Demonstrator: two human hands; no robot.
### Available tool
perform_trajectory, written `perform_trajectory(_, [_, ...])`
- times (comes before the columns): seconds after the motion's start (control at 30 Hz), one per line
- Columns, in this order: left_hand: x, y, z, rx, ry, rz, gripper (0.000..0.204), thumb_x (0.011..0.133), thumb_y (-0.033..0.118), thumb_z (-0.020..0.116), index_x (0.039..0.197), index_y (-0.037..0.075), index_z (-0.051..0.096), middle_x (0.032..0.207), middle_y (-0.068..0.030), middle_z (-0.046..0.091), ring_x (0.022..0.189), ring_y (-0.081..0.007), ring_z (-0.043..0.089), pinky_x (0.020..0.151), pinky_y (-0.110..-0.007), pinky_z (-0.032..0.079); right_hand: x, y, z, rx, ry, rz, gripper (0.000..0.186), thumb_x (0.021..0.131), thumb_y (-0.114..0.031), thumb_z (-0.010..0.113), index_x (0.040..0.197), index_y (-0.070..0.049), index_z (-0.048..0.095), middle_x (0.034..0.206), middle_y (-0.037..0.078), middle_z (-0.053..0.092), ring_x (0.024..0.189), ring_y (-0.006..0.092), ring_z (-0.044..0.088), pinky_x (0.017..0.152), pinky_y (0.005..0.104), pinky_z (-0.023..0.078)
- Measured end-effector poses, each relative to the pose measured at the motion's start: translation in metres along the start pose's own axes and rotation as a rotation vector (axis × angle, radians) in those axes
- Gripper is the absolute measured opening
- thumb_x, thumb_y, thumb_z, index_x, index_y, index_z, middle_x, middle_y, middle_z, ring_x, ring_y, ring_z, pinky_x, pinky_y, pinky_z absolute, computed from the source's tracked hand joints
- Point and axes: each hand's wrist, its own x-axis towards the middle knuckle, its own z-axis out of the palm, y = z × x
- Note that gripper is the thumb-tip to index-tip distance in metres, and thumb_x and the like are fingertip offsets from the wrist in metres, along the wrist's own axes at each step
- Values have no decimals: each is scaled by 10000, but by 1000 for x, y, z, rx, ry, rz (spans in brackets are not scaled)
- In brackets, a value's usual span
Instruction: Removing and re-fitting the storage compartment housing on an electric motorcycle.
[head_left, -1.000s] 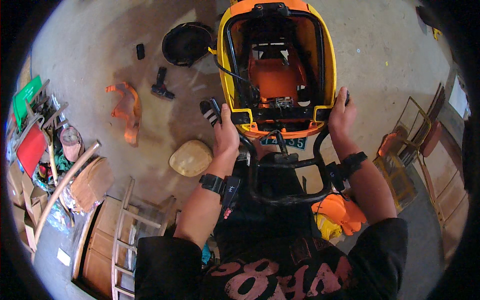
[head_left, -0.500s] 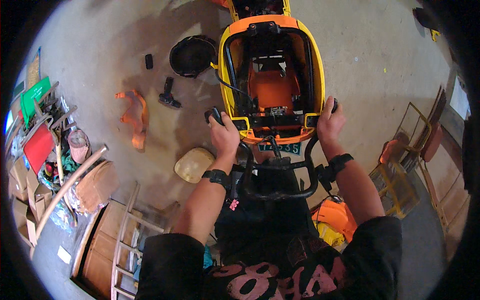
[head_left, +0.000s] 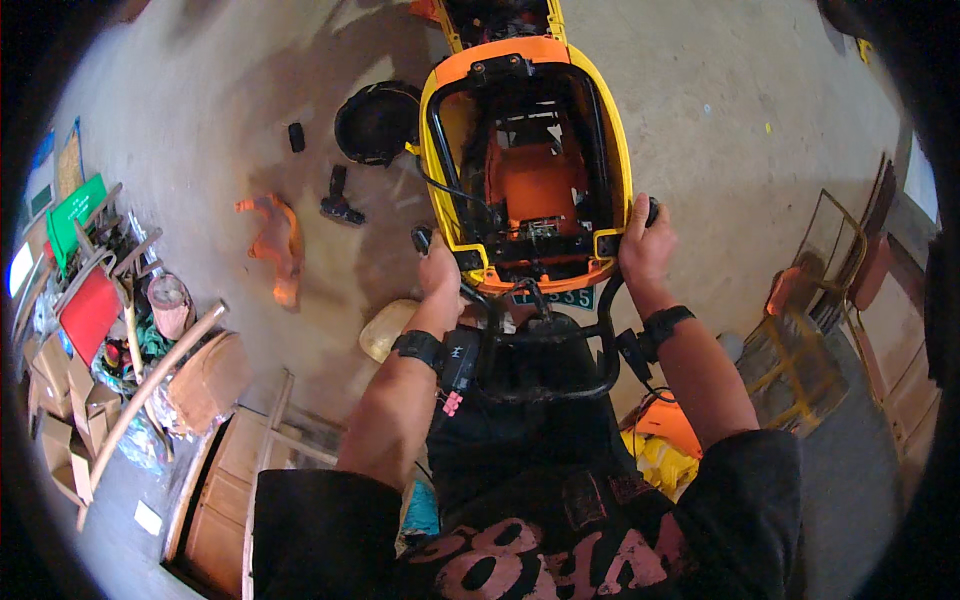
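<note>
A yellow and orange scooter body (head_left: 615,120) stands in front of me, its seat opening uncovered and a black and rust-red interior showing. At its near end a black tubular rear rack (head_left: 545,393) sticks out toward my trousers. My left hand (head_left: 440,268) is closed at the left rear corner, around a black peg-like part (head_left: 421,238). On the opposite corner my right hand (head_left: 648,245) is closed the same way, and a similar black piece (head_left: 653,211) shows past its fingers. The undersides of both hands are hidden. Black bands circle both wrists.
Left on the floor lie a black basin-like part (head_left: 378,122), a power drill (head_left: 340,198), an orange panel (head_left: 275,248) and a beige seat-like piece (head_left: 388,330). Boxes and a red chair (head_left: 92,315) crowd the far left. A metal frame trolley (head_left: 800,370) stands right; orange panels (head_left: 668,425) lie near my right arm.
The scooter body and both hands have shifted slightly left in view, partly with the turning of my head. Both hands keep their places at the rear corners.
</note>
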Motion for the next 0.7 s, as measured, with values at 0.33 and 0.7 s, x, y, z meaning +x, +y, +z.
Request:
perform_trajectory(0.33, [-22, 6, 21, 400, 448, 222, 495, 812, 353, 516, 958, -104, 639, 991, -289, 624, 976, -412, 597, 842, -455, 444, 1, 7, 0, 49, 20, -21, 418, 917, -376, 496, 833, 29, 561, 744, 258, 590, 718, 440, 579, 637, 480, 445])
perform_trajectory(0.7, [-9, -8, 16, 223, 399, 368, 469, 784, 327, 556, 867, -125, 645, 833, -292, 642, 865, -394, 637, 782, -439, 461, -1, 1, -2, -9, -23, 24, 420, 915, -389, 490, 872, 24, 556, 789, 269, 602, 773, 457, 588, 662, 503, 446])
